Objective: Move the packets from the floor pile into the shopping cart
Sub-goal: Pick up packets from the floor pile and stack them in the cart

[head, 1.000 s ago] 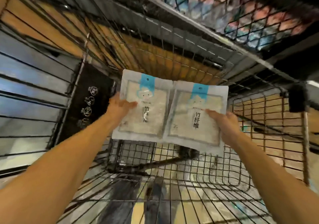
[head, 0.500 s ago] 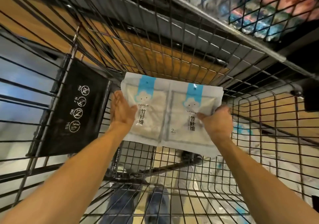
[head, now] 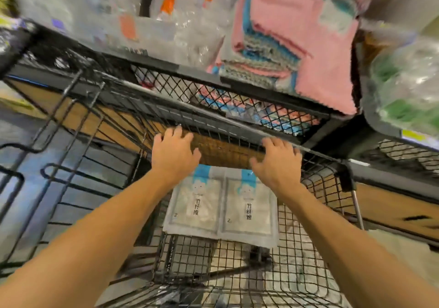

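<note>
Head view shows 2 packets side by side on the wire floor of the shopping cart [head: 297, 248], just below both hands. The left packet [head: 194, 210] and the right packet [head: 249, 215] touch along their inner edges. Each is white with a blue tab at the top and dark writing down the middle. Their top ends are hidden behind the hands.

The left hand [head: 174, 153] is above the left packet, and the right hand [head: 276, 162] is above the right packet. Both hands have their fingers spread and loose, and they hold nothing. The 2 hands are apart, with a gap between them. It is hard to tell if the fingertips touch the cart's far wire wall.

Past the hands, a dark shelf [head: 273, 94] with a mesh front crosses the view. On it, above the right hand, sits a stack of pink cloths [head: 297, 22]. Clear plastic bags [head: 95, 6] lie above the left hand.
</note>
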